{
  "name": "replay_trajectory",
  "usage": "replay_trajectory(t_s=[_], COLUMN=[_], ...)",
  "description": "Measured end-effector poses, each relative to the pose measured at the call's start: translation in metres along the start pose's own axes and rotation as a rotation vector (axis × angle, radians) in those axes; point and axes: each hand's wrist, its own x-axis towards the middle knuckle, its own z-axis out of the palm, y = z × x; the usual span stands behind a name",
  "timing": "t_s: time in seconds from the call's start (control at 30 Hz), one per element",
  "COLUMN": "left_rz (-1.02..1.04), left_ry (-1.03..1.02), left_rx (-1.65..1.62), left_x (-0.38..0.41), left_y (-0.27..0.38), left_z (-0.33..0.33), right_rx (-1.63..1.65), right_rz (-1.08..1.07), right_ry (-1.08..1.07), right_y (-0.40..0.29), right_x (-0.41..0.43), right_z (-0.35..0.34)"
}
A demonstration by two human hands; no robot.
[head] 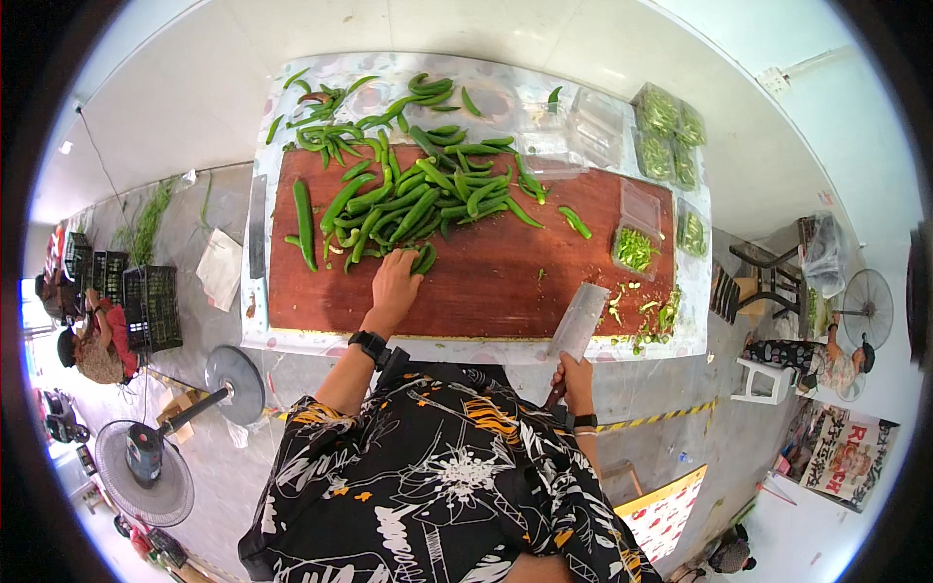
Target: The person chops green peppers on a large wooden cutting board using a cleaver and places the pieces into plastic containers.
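Observation:
My left hand (396, 284) rests at the near edge of a heap of long green chili peppers (415, 204) on a reddish-brown wooden cutting board (474, 291). Its fingers touch the front peppers, and one curved pepper (424, 258) lies against the thumb side. Whether they grip any pepper is hidden. A cleaver (579, 321) is held by its handle in my right hand (576, 379), off the board's near edge. Its broad blade points away from me over the board's front right. Beyond it, chopped green pepper (635, 249) fills an open clear plastic box (641, 208).
Pepper scraps (656, 321) litter the board's right corner. Filled clear boxes (667, 138) are stacked at the far right, near empty clear containers (594, 124). A long metal blade (257, 226) lies along the left edge. A pedestal fan (146, 466) stands on the floor to the left.

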Motion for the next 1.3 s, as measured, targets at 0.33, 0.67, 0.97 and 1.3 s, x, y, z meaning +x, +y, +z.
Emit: replay_trajectory(t_s=[0.33, 0.67, 0.97, 1.3], left_rz=[0.04, 0.239, 0.392, 0.373], left_ry=[-0.134, -0.315, -0.383, -0.397], left_rx=[0.013, -0.329, -0.031, -0.113], left_x=[-0.002, 0.027, 0.039, 0.037], left_y=[0.008, 0.063, 0.055, 0.071], left_z=[0.019, 0.063, 0.043, 0.079], right_rx=[0.025, 0.06, 0.061, 0.161], right_rz=[-0.017, -0.032, -0.115, -0.113], right_ry=[0.003, 0.013, 0.01, 0.001], right_y=[0.004, 0.011, 0.017, 0.012], right_x=[0.002, 0.008, 0.007, 0.001], right_z=[0.001, 0.0, 0.001, 0.008])
